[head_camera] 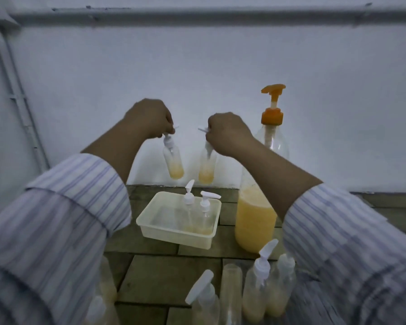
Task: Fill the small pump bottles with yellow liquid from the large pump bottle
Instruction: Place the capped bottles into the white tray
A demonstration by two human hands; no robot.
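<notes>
My left hand [150, 118] is raised and pinches the white pump head of a small clear bottle [173, 161] that hangs below it, yellow liquid in its bottom. My right hand [227, 133] holds a second small bottle [206, 168] the same way by its pump, also partly filled. Both bottles hang in the air above the far edge of the table. The large pump bottle [256, 221] with an orange pump [272, 106] stands to the right, about a third full of yellow liquid, partly behind my right forearm.
A pale plastic tray [150, 221] at the table's middle holds two small pump bottles with a little yellow liquid. Several more small bottles [258, 285] stand at the near edge, some capped, one open [231, 292]. A white wall rises behind the wooden table [159, 277].
</notes>
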